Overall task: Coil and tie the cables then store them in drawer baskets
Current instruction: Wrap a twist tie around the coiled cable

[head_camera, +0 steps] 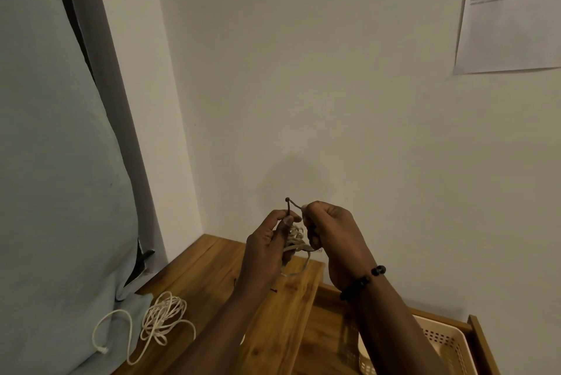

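Observation:
A small coiled cream cable (295, 238) is held up in front of the wall between both hands. My left hand (267, 248) grips the coil and pinches one end of a thin dark tie (288, 206). My right hand (331, 235) pinches the tie's other end, which loops up above the fingers. A beaded bracelet sits on the right wrist. A second cream cable (158, 321) lies loosely tangled on the wooden top at lower left. A cream perforated drawer basket (446, 341) sits in the open drawer at lower right, partly hidden by my right forearm.
The wooden cabinet top (209, 271) runs along the wall corner. A light blue cloth (54, 192) hangs at the left and drapes onto the wood. A printed sheet (513, 16) is stuck to the wall at upper right.

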